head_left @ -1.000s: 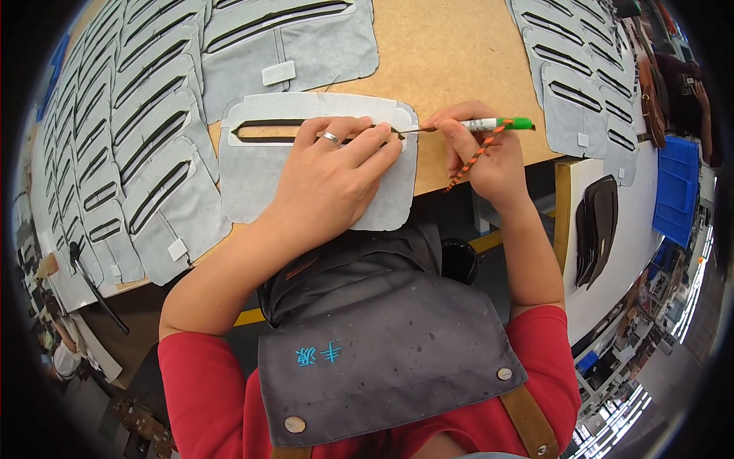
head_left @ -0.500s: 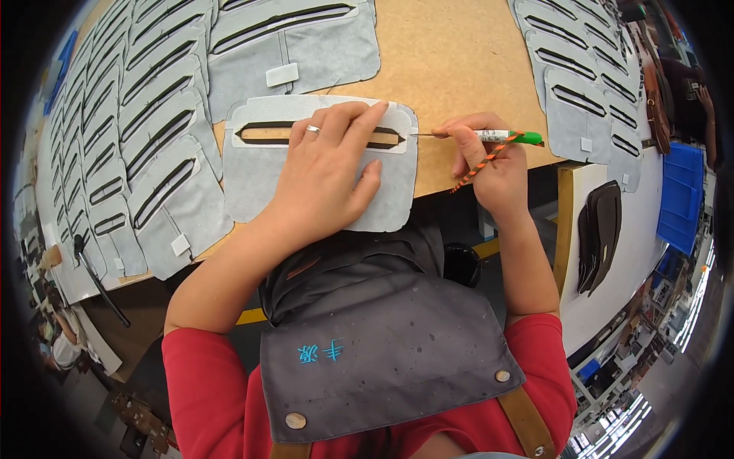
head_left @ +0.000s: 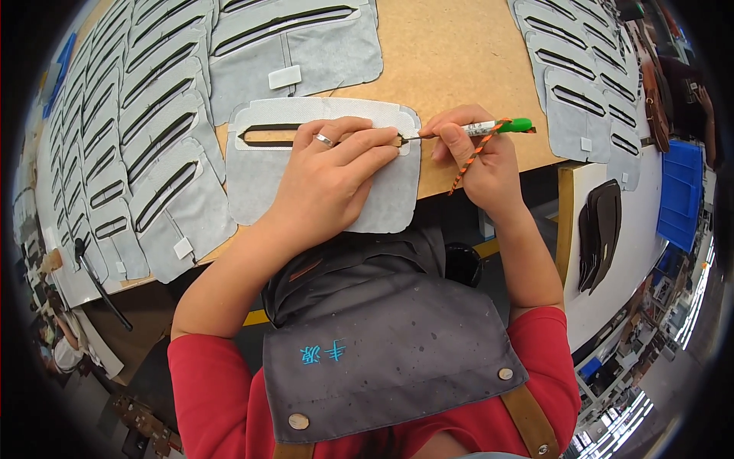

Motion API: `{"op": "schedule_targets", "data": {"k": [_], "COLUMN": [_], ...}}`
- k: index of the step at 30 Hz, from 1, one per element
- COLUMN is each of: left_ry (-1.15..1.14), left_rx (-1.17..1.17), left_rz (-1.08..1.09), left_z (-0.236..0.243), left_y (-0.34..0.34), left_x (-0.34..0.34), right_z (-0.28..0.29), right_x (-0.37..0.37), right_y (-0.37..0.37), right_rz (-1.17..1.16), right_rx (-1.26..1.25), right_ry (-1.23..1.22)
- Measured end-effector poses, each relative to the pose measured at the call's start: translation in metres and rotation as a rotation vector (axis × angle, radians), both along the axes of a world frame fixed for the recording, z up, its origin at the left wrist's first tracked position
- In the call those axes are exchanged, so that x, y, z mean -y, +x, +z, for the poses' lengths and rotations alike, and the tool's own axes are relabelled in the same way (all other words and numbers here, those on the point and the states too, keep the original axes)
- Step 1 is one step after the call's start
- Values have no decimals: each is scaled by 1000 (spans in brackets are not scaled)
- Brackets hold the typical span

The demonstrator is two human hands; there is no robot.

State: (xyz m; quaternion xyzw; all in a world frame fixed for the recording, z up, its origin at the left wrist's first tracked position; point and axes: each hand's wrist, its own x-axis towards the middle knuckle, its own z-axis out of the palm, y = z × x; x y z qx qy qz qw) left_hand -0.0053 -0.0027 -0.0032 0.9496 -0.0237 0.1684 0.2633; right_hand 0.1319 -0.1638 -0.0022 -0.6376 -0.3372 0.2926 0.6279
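Observation:
In front of me lies a grey panel [head_left: 256, 187] with rounded corners, its long slot edged in black along a paler strip. My left hand [head_left: 317, 180] rests on it with fingers stretched over the slot, the fingertips by the slot's right end. Those fingers hide the middle of the slot. My right hand [head_left: 489, 164] pinches a slim tool with a white and green handle [head_left: 479, 128] and a thin metal tip. An orange-and-black cord is wrapped around the handle and hangs down. The tip reaches the right end of the slot, close to my left fingertips.
Overlapping rows of similar slotted panels [head_left: 164, 164] cover the left of the brown work board [head_left: 451, 57]. More panels [head_left: 577, 103] lie at the right. Beyond the table's right edge are dark brown pieces [head_left: 600, 237] and a blue bin [head_left: 679, 195].
My right hand has moved slightly left, bringing the tool's tip from the panel's right edge to the slot's end. My left fingers have flattened and shifted toward that end.

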Motion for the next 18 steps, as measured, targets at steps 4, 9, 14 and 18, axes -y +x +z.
{"op": "schedule_targets", "data": {"k": [4, 9, 14, 18], "left_ry": [-74, 136, 105, -476], "left_rx": [14, -125, -332, -343], "left_rz": [37, 167, 10, 260], "left_z": [1, 19, 30, 56], "left_y": [1, 18, 33, 28], "left_x": [-9, -32, -55, -54], "right_z": [-6, -1, 13, 27], "right_x": [4, 19, 33, 55], "right_y": [0, 0, -2, -1], "right_rz": [-133, -250, -351, -433], "right_rx": [3, -9, 76, 240], "right_ry": [91, 184, 203, 167]}}
